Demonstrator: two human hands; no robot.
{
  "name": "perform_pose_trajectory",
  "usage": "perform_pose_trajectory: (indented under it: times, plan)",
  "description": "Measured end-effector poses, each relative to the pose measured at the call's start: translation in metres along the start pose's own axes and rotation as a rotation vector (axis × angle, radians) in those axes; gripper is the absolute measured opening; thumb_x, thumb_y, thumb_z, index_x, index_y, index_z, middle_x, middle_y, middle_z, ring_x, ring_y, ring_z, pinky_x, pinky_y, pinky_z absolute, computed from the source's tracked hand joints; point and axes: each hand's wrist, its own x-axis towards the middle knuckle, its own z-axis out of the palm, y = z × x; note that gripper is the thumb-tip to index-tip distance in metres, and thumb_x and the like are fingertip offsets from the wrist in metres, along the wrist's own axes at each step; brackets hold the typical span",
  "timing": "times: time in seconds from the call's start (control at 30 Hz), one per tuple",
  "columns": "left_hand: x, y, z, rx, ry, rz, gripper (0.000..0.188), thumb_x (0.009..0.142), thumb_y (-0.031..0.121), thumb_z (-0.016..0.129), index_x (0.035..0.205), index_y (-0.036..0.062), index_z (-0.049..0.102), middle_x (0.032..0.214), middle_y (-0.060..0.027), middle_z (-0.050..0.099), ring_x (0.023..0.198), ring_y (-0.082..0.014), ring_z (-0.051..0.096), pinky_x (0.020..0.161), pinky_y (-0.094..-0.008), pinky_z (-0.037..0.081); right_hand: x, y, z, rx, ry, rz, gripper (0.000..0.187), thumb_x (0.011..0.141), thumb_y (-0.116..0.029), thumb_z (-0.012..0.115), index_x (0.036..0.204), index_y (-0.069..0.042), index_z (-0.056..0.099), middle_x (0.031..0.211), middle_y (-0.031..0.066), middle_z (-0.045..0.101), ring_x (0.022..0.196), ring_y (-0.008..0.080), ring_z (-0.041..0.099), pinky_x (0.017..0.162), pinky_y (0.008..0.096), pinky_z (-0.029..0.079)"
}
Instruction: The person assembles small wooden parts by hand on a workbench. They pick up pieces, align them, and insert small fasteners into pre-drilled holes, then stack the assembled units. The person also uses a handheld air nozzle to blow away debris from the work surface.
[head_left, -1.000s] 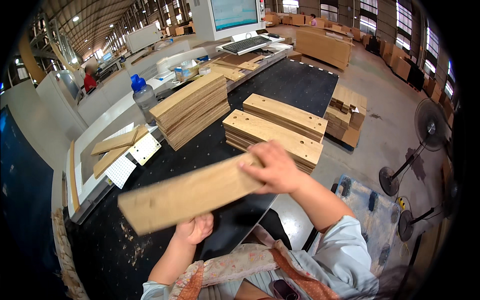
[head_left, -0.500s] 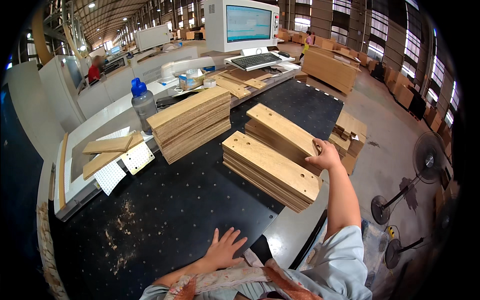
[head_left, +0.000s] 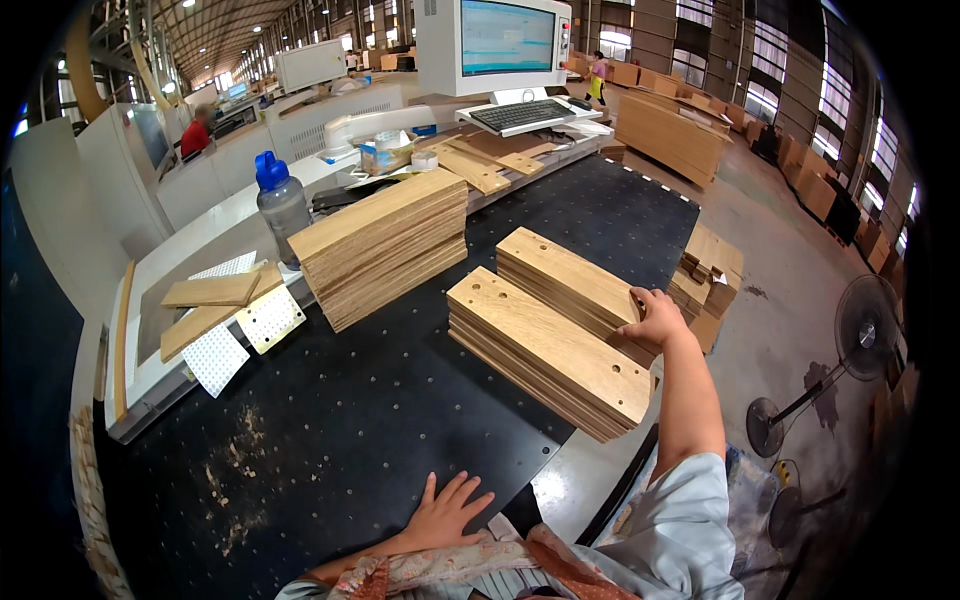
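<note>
Two stacks of drilled wooden boards lie side by side on the black worktable (head_left: 350, 430). At the right end of the far stack, my right hand (head_left: 660, 322) grips the top wooden board (head_left: 575, 272) between thumb and fingers. That board rests flush on the boards beneath it; its far right end is partly hidden by my hand. The near stack (head_left: 545, 345) has round holes at both ends of its top board. Close to my body, my left hand (head_left: 447, 513) lies flat on the table, fingers spread, holding nothing.
Left of the two stacks stands a taller pile of plain boards (head_left: 385, 250), beside a blue-capped bottle (head_left: 280, 210). Sawdust (head_left: 235, 470) lies at the table's left. A computer monitor (head_left: 507, 40) and keyboard (head_left: 522, 115) stand at the back. Fans (head_left: 865, 330) are on the right.
The top board in my right hand has come down from a raised, tilted position onto the far stack. My left hand stays flat on the table. The view has shifted slightly.
</note>
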Motion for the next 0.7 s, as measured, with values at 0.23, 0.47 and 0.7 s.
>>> perform_pose_trajectory:
  times: [0.23, 0.47, 0.7]
  plan:
    - [-0.004, -0.001, 0.000, -0.059, 0.003, 0.008, 0.074, 0.081, 0.051, 0.065, 0.145, 0.0231, 0.040, 0.152, -0.0122, 0.029, 0.145, -0.0304, 0.018, 0.109, -0.0697, 0.012, 0.005, 0.003, 0.003, -0.042, -0.040, -0.042, 0.096, 0.059, -0.045, 0.084, 0.142, -0.014, 0.045, 0.132, 0.0167, 0.051, 0.126, 0.0368, 0.044, 0.107, 0.0435, 0.037]
    - [-0.001, -0.005, -0.007, -0.177, -0.012, 0.012, 0.069, 0.083, 0.048, 0.066, 0.142, 0.0187, 0.044, 0.152, -0.0135, 0.029, 0.146, -0.0298, 0.016, 0.113, -0.0641, 0.006, -0.016, -0.059, -0.009, 0.015, 0.260, -0.250, 0.077, 0.076, -0.033, 0.077, 0.140, -0.007, 0.044, 0.142, 0.0200, 0.045, 0.136, 0.0373, 0.035, 0.112, 0.0461, 0.030]
    - [-0.008, -0.085, -0.024, -1.697, 0.578, -0.354, 0.020, 0.093, 0.010, 0.060, 0.111, 0.0010, 0.062, 0.098, -0.0086, 0.068, 0.089, -0.0171, 0.066, 0.082, -0.0300, 0.053, -0.134, -0.182, 0.053, 0.265, -0.056, -1.104, 0.043, 0.071, -0.019, 0.079, 0.110, -0.005, 0.064, 0.112, 0.0160, 0.062, 0.109, 0.0370, 0.058, 0.095, 0.0456, 0.047]
